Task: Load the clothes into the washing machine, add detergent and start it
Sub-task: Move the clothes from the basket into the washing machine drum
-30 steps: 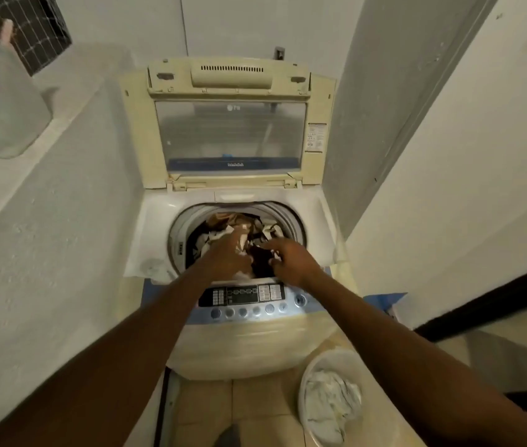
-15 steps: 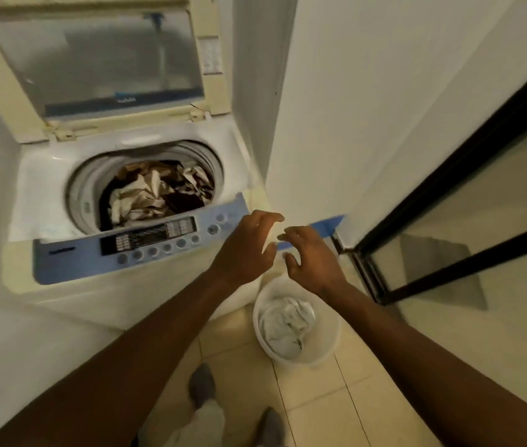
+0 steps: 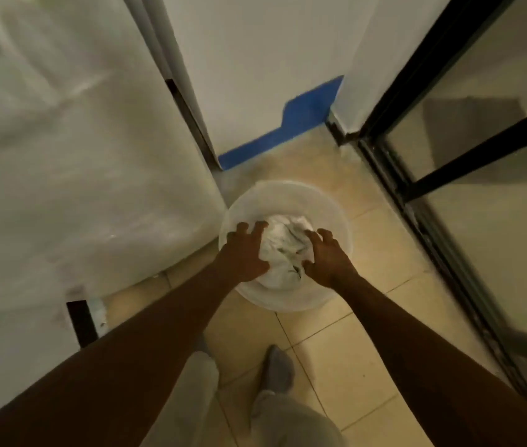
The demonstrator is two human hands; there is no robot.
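A round translucent white basket [image 3: 288,191] stands on the tiled floor, close to the washing machine's front side [image 3: 78,188]. A crumpled white cloth [image 3: 283,246] lies in it. My left hand [image 3: 244,253] reaches into the basket at the cloth's left edge, fingers spread. My right hand [image 3: 328,258] is at the cloth's right edge, fingers spread and curled over it. Neither hand has closed on the cloth. The machine's drum and controls are out of view.
A white wall with a blue strip [image 3: 288,130] at its foot stands behind the basket. A black-framed glass door [image 3: 433,175] runs along the right. My legs and grey-socked feet [image 3: 276,366] stand on the beige tiles below.
My view has swung from the machine's open drum down to the floor. Both hands have left the drum and dropped into the basket, on either side of the white cloth.
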